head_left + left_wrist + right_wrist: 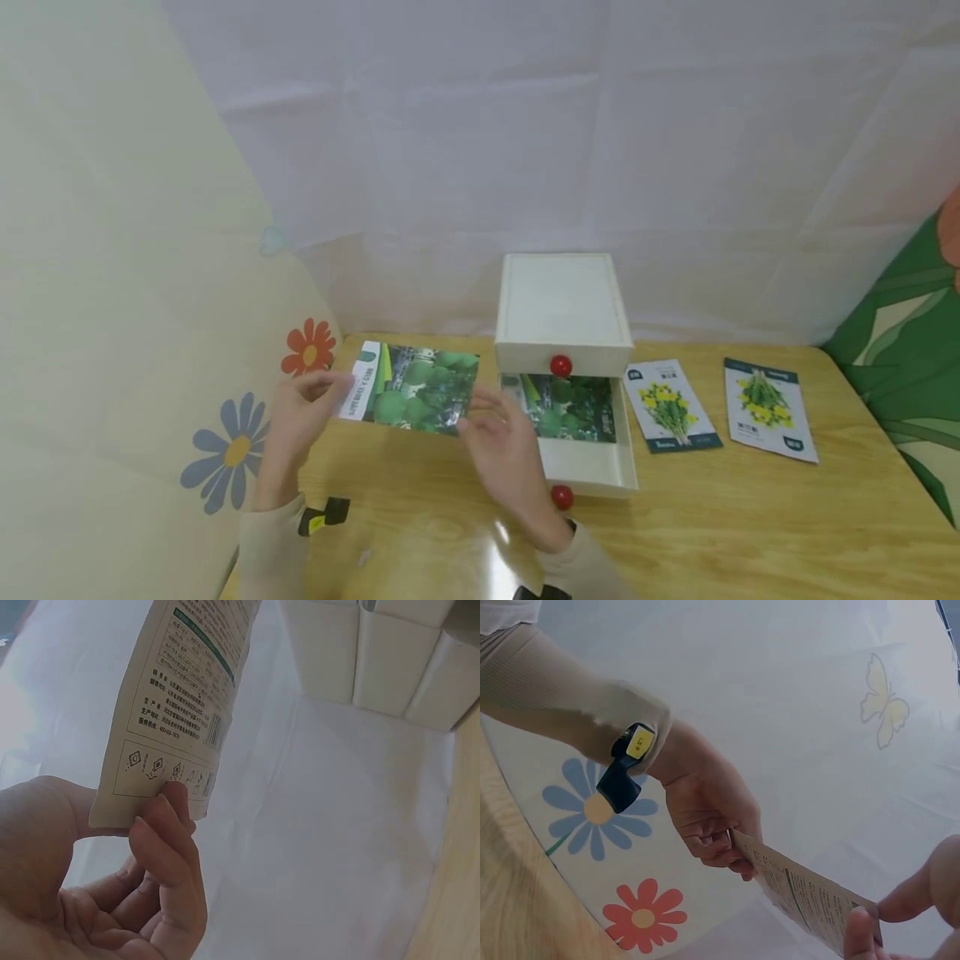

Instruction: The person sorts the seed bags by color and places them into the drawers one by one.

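Packet in both hands, held up over the left part of the wooden table (390, 517), left of a white drawer unit (566, 300). The left hand (300, 417) pinches the left end of the green packet (423, 387) between thumb and fingers; the right hand (510, 450) pinches its right end the same way. From the head camera I get the front: flat, glossy, longer side running left to right, mostly a dark green photo of round green fruit. White strip at the left end, dark lettering turned sideways, small green emblem at its far corner, a yellow-green wedge beside it. The left wrist camera gives me the back: pale, dense rows of small print, a dark green band, a barcode, a framed row of little pictograms by the fingers. Lower drawer (588, 467) pulled toward the near side; in it lies a similar packet (577, 412), green fruit again. Farther right on the table, two paler packets with yellow flowers: one beside the drawer (667, 412), another farther right (765, 412).
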The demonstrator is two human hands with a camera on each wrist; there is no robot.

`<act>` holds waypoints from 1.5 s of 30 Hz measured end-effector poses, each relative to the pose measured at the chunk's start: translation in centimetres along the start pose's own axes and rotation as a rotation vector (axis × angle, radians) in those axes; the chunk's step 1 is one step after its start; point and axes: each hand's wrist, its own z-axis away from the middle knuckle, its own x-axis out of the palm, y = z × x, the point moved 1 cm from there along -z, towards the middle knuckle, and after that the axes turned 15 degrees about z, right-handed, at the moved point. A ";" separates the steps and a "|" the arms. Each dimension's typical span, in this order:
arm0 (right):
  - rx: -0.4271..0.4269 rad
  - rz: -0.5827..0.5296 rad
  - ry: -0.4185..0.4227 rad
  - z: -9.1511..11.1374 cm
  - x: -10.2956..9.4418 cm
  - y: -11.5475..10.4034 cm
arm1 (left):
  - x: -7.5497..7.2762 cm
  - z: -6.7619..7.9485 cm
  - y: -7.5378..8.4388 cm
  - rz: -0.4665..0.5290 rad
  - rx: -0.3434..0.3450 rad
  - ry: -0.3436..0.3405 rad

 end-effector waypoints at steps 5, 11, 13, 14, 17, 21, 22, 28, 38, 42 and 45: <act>-0.016 -0.026 0.006 0.6 -1.7 -0.8 | 0.9 0.3 0.7 0.038 0.000 -0.026; -0.040 0.025 0.028 0.6 -3.9 -0.8 | 2.2 0.7 1.3 0.052 0.008 -0.055; -0.039 0.021 0.032 0.5 -4.7 -0.6 | 2.7 0.8 1.5 0.063 0.018 -0.072; -0.042 0.017 0.031 0.5 -5.0 -0.4 | 2.9 0.9 1.5 0.078 0.020 -0.086; -0.054 0.033 0.040 0.4 -6.1 -0.1 | 3.7 1.0 1.6 0.129 0.023 -0.137; -0.080 0.058 0.049 0.5 -7.3 0.2 | 4.7 0.9 1.5 0.187 0.030 -0.215; -0.085 0.061 0.050 0.6 -7.6 0.2 | 5.0 0.9 1.4 0.195 0.033 -0.230; -0.084 0.094 0.045 1.0 -9.1 0.7 | 6.5 1.1 1.3 0.207 0.030 -0.267; -0.135 0.191 0.069 1.6 -11.6 1.4 | 8.8 2.1 1.2 0.225 -0.006 -0.314; -0.142 0.189 0.073 1.8 -12.4 1.5 | 9.5 2.4 1.3 0.244 -0.020 -0.331; -0.138 0.197 0.080 2.0 -12.9 1.6 | 10.0 2.6 1.3 0.267 -0.032 -0.353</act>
